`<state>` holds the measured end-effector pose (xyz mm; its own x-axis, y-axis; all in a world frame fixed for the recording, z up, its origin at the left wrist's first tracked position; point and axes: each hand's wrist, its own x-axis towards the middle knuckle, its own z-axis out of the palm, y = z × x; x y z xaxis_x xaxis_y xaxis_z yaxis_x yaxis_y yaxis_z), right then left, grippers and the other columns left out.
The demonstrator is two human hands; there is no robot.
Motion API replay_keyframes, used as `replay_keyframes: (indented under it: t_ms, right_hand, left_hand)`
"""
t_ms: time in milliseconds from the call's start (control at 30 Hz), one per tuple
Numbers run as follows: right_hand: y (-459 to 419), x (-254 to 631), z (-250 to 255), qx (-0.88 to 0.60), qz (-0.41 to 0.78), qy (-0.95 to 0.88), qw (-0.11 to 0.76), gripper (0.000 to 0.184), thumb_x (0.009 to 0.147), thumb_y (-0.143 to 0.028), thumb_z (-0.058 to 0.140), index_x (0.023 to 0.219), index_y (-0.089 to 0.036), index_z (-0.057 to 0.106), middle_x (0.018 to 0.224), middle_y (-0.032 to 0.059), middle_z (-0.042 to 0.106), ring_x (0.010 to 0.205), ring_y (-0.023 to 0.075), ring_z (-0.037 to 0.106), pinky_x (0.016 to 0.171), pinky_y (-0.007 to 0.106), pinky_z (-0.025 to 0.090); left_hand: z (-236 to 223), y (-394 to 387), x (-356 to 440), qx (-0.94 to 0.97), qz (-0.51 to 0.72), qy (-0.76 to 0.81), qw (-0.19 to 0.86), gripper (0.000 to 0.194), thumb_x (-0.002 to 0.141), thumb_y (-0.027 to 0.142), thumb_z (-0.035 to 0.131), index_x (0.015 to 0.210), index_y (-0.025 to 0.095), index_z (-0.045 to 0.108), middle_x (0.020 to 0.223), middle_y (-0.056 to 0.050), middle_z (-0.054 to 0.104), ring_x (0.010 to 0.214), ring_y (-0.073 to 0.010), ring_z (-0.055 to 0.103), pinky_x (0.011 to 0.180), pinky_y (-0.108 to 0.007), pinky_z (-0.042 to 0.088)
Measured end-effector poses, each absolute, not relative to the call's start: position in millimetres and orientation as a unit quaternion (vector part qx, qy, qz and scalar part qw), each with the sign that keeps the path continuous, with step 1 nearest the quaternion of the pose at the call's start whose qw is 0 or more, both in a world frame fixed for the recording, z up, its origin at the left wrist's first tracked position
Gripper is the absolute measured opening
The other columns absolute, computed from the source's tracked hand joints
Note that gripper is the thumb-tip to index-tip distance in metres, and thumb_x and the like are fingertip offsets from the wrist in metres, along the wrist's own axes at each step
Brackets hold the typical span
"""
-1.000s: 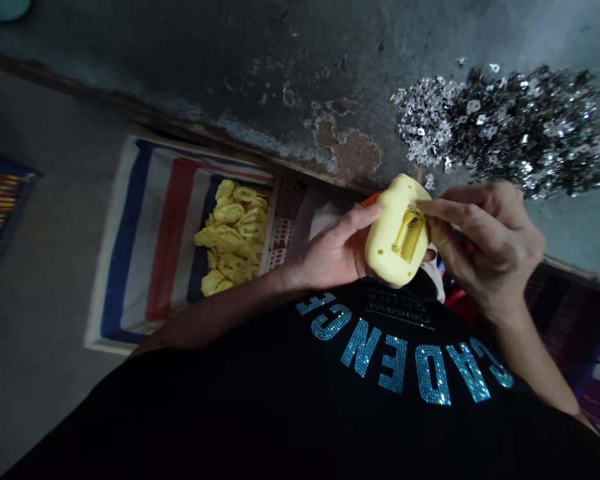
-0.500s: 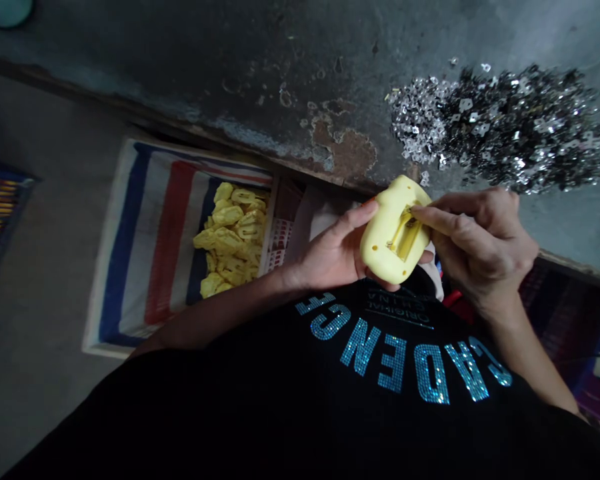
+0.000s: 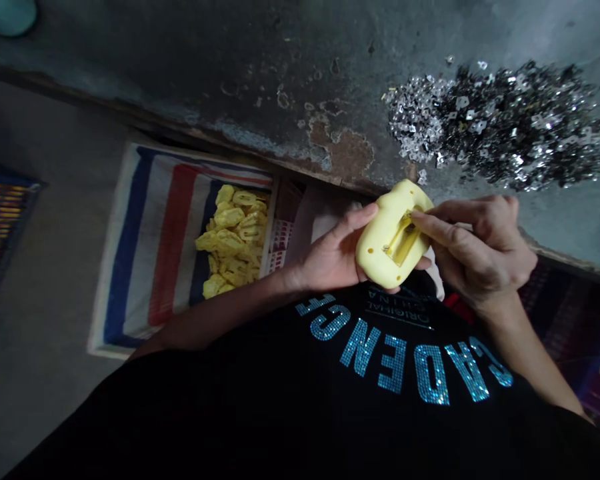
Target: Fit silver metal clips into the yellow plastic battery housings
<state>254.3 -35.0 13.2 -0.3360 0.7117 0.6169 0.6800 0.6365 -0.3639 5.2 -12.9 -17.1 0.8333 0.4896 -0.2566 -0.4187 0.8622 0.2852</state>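
My left hand is closed around a yellow plastic casing, thumb on its near side and fingertips showing beneath it. The casing is rounded, with small screw holes and a long recessed slot like a battery compartment facing up. Small metal bits show at both ends of that slot. My right hand has its fingers bent and pressed together, with the index fingertip at the upper end of the slot. Whatever those fingers pinch, if anything, is hidden or too small to make out.
A heap of small shiny metal pieces lies on the worn grey tabletop. Below the table edge, a box lined with striped sheeting holds several yellow plastic parts. A blue crate stands on the floor at far left.
The casing has tilted slightly and shifted a little down and left. My right index fingertip stays at the slot's upper end.
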Motion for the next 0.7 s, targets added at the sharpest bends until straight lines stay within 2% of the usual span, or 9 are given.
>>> replay_keyframes:
  t_ms: [233,500,600,700]
  right_hand:
    - [-39,255,10,-0.421,0.032,-0.81,0.406,0.046,0.114,-0.023,0.071,0.154,-0.046,0.078,0.12,0.0017,0.09,0.085,0.0251,0.074,0.079,0.049,0.047]
    - [-37,257,10,-0.427,0.088,-0.805,0.403,0.04,0.114,-0.025,0.072,0.145,-0.048,0.082,0.122,0.0025,0.089,0.092,0.0256,0.077,0.081,0.048,0.052]
    - [-37,254,14,-0.407,0.081,-0.809,0.416,0.045,0.111,-0.018,0.073,0.146,-0.045,0.082,0.122,0.0022,0.089,0.091,0.0246,0.077,0.077,0.045,0.054]
    - [-37,250,17,-0.403,0.058,-0.807,0.428,0.047,0.108,-0.008,0.075,0.145,-0.036,0.082,0.122,0.0034,0.088,0.093,0.0234,0.077,0.076,0.043,0.056]
  left_hand:
    - [-17,-11,5,0.113,0.224,0.165,0.954,0.069,0.109,0.067,0.067,0.157,0.019,0.073,0.123,-0.015,0.089,0.111,-0.0351,0.09,0.074,-0.039,0.075]
    - [-14,-12,8,0.123,0.239,0.145,0.952,0.057,0.106,0.063,0.074,0.146,0.022,0.076,0.125,-0.012,0.089,0.113,-0.0345,0.091,0.077,-0.038,0.076]
    - [-10,-12,7,0.136,0.249,0.153,0.946,0.064,0.101,0.066,0.079,0.147,0.021,0.075,0.13,-0.015,0.088,0.117,-0.0377,0.089,0.076,-0.039,0.077]
    - [-6,-11,7,0.142,0.242,0.175,0.944,0.074,0.098,0.07,0.08,0.153,0.02,0.071,0.141,-0.017,0.084,0.121,-0.0413,0.088,0.074,-0.041,0.078]
